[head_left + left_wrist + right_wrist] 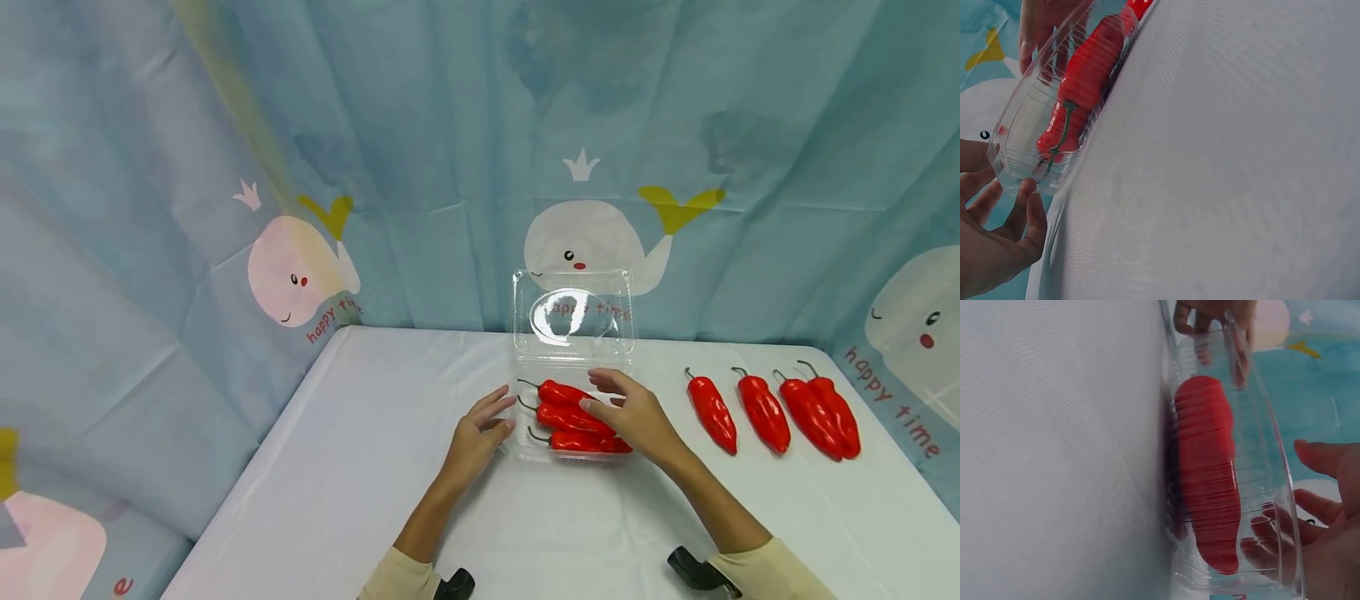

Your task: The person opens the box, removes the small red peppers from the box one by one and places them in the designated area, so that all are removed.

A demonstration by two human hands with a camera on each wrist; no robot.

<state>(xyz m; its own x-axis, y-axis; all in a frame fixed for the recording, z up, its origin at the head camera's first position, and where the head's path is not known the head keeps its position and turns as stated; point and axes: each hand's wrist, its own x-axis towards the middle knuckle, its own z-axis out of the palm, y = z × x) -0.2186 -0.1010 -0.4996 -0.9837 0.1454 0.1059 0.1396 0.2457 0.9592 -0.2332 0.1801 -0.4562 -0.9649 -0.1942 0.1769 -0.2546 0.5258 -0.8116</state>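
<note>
Three red peppers [575, 418] lie side by side in a clear plastic clamshell box [573, 455], green stems to the left. Its transparent lid [573, 315] stands raised at the back. My left hand [476, 437] is at the box's left end, fingers loosely bent; in the left wrist view its fingertips [1026, 185] touch or nearly touch the box's end wall. My right hand [633, 417] reaches over the box's right end, fingers spread and thumb near the peppers; in the right wrist view no pepper shows in its grasp. Whether it touches one is hard to tell.
Several more red peppers lie in a row on the white table at the right, among them one pepper [712, 412] nearest the box. A blue curtain [450, 167] with whale prints hangs behind the table [390, 417] and along its sides.
</note>
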